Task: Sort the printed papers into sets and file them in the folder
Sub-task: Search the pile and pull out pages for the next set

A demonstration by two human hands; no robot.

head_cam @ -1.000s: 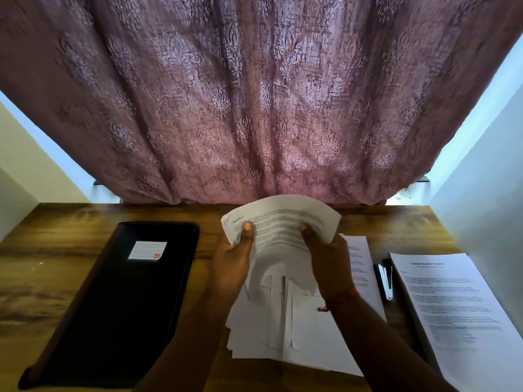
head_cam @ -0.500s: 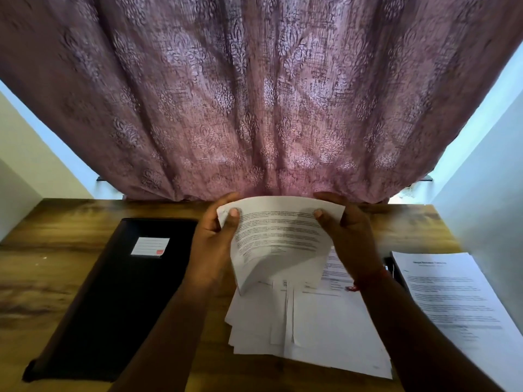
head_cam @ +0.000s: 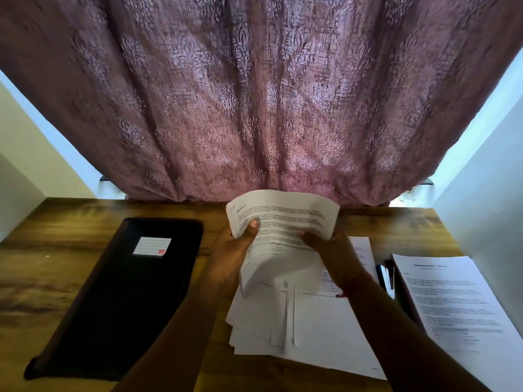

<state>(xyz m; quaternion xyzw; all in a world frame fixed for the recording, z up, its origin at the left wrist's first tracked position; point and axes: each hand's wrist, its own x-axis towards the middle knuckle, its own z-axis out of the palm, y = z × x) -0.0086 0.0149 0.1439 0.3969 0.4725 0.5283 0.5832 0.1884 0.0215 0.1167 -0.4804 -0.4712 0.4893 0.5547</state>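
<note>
1. centrally, a sheaf (head_cam: 283, 230) of printed papers is held up above the desk (head_cam: 70, 250), bowed so its top edge arches toward the curtain (head_cam: 254, 94); its lower end hangs down over the pile below.
2. left hand (head_cam: 232, 256) grips the sheaf's left edge, thumb (head_cam: 250, 226) curled onto the printed face, the other fingers hidden behind the sheets.
3. right hand (head_cam: 336, 256) grips the right edge the same way, thumb (head_cam: 308, 236) lying on the text, fingers behind the paper; a red thread (head_cam: 343, 294) shows at that wrist.
4. directly under the sheaf, toward 6 o'clock, a loose pile (head_cam: 283, 321) of white sheets lies on the desk, edges fanned and uneven, a couple of narrow strips sticking out of it.
5. at 3 o'clock from the pile another printed page (head_cam: 365, 250) peeks out from behind the right hand, partly covered by it.
6. farther toward 3 o'clock a separate stack (head_cam: 452, 301) of printed pages lies at the desk's right side, text up, with a bold heading at its top.
7. between that stack and the pile, small dark objects (head_cam: 386, 275) lie on the desk; what they are is unclear.
8. at 9 o'clock from the hands a black folder (head_cam: 119, 301) lies flat and closed, well apart from the papers, with a white label (head_cam: 152, 246) bearing a red mark.
9. at 12 o'clock the patterned mauve curtain hangs down to the desk's far edge.
</note>
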